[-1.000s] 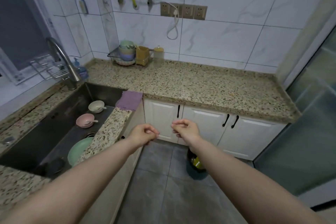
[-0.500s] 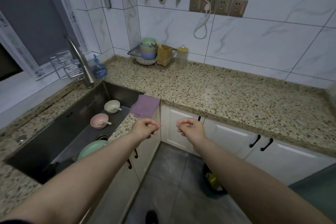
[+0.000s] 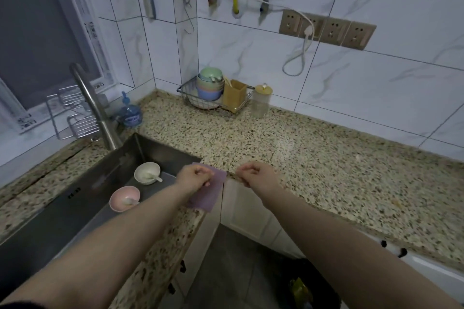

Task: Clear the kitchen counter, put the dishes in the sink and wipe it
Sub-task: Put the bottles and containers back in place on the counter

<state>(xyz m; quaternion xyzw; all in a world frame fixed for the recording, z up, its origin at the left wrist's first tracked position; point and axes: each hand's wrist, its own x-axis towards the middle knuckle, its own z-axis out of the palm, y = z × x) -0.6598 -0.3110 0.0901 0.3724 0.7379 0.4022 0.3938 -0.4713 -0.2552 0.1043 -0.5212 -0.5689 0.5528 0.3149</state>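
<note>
A purple cloth (image 3: pixel 209 193) lies on the corner of the speckled counter (image 3: pixel 313 163), beside the steel sink (image 3: pixel 82 198). My left hand (image 3: pixel 194 177) hovers over the cloth with fingers curled and nothing visibly in them; whether it touches the cloth I cannot tell. My right hand (image 3: pixel 258 174) is loosely closed over the counter's front edge, just right of the cloth, holding nothing. In the sink sit a white bowl (image 3: pixel 147 172) with a spoon and a pink bowl (image 3: pixel 124 198) with a spoon.
A wire rack (image 3: pixel 213 100) with stacked bowls, a yellow holder and a jar (image 3: pixel 261 100) stands at the back wall. The faucet (image 3: pixel 93 105) and a small blue bottle (image 3: pixel 130 115) are behind the sink. A dark bin (image 3: pixel 303 286) stands on the floor below.
The view has moved closer to the counter. Both hands have come forward and now sit over the counter corner, the left one above the purple cloth.
</note>
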